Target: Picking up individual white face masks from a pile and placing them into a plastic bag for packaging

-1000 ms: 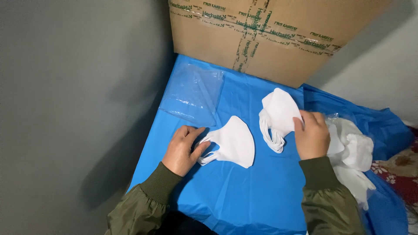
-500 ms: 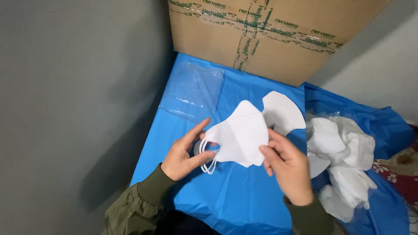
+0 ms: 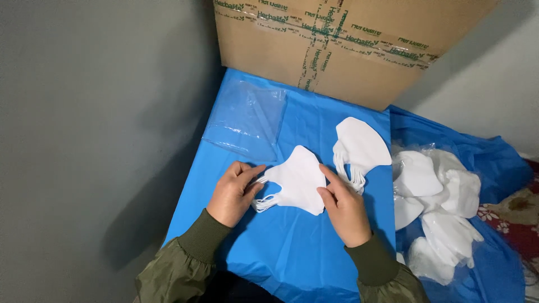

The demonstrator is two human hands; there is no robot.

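Note:
A stack of folded white face masks (image 3: 298, 179) lies flat on the blue plastic sheet (image 3: 292, 258). My left hand (image 3: 233, 193) pinches its ear loops at the left side. My right hand (image 3: 343, 205) rests its fingertips on the stack's right edge. A second white mask stack (image 3: 359, 147) lies just beyond my right hand, apart from it, loops hanging toward me.
A clear plastic bag (image 3: 247, 120) lies flat at the back left of the sheet. A large cardboard box (image 3: 348, 39) stands behind. A loose heap of white masks (image 3: 443, 207) sits to the right. A grey wall (image 3: 95, 140) borders the left.
My right hand left the right-hand stack and came to the mask stack held by my left hand. That stack was lifted half a second ago and now lies flat on the sheet.

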